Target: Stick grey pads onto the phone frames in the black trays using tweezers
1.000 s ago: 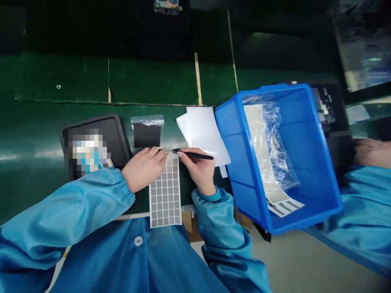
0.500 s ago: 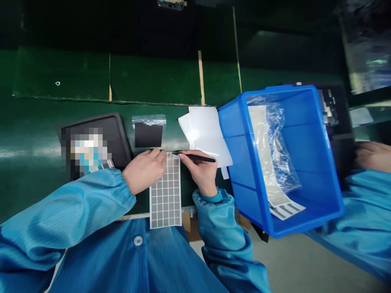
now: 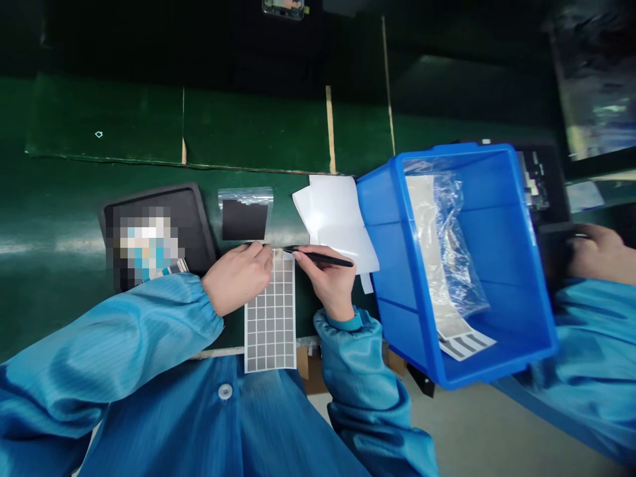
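A white sheet with a grid of grey squares (image 3: 271, 324) hangs partly over the table's front edge. On its upper left part rests my left hand (image 3: 239, 278), its fingers curled; what they pinch, if anything, is hidden. Black tweezers (image 3: 328, 259) are held in my right hand (image 3: 332, 281), pointing left with their tips at the top of the sheet, close to my left fingers. Just behind the hands lies a clear zip bag with a dark piece (image 3: 243, 218) in it.
A blue bin (image 3: 390, 265) holding sheets and clear plastic stands at the right, beside white papers (image 3: 338, 215). A black tray (image 3: 191, 228) lies at the left. Beyond the bin, another person's hand (image 3: 603, 255) touches a dark object. A raised green ledge (image 3: 258, 139) runs behind.
The view has shifted slightly. The other person's hand at the far right has moved a little left. My hands and the tweezers keep nearly the same pose at the sheet.
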Demonstrator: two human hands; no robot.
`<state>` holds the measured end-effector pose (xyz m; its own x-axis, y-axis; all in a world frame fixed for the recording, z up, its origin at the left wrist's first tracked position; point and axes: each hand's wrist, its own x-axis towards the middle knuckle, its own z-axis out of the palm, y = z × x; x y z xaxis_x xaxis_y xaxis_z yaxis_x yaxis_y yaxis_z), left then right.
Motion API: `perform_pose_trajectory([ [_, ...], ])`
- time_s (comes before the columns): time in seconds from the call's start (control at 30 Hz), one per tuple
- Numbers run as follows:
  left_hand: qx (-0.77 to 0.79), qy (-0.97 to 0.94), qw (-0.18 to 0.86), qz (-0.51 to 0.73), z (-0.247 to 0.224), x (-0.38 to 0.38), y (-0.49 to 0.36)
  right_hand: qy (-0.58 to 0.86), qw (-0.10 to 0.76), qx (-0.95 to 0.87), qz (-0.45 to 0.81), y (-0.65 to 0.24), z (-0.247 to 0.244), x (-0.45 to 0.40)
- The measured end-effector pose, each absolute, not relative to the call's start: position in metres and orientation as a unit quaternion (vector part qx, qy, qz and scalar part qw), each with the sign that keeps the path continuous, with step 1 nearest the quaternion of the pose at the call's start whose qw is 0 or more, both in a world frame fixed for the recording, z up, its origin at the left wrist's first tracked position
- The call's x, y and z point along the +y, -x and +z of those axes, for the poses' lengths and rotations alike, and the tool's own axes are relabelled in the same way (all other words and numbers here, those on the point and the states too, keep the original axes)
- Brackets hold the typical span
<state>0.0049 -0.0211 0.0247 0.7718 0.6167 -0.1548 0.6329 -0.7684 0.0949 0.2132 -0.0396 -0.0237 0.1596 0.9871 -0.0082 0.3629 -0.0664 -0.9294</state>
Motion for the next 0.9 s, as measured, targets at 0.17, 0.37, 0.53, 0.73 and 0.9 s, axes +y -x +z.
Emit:
perform_pose_trajectory([
  [0.17,0.331,-0.938,0.076,-0.060,0.0257,-0.0204,-0.0051,0.632,0.423,-0.539,0.363,-0.2132,-0.0239,-0.0391],
  [0.37,0.335,-0.937,0.078,-0.059,0.0257,-0.0204,-0.0052,0.634,0.421,-0.540,0.361,-0.2132,-0.0226,-0.0387],
  [0.53,0.331,-0.938,0.079,-0.061,0.0265,-0.0201,-0.0050,0.635,0.422,-0.539,0.359,-0.2122,-0.0217,-0.0385],
  [0.73,0.333,-0.937,0.082,-0.060,0.0265,-0.0199,-0.0048,0.638,0.416,-0.541,0.357,-0.2133,-0.0225,-0.0387],
  [0.9,0.332,-0.938,0.084,-0.052,0.0243,-0.0200,-0.0046,0.637,0.422,-0.538,0.356,-0.2134,-0.0236,-0.0389],
])
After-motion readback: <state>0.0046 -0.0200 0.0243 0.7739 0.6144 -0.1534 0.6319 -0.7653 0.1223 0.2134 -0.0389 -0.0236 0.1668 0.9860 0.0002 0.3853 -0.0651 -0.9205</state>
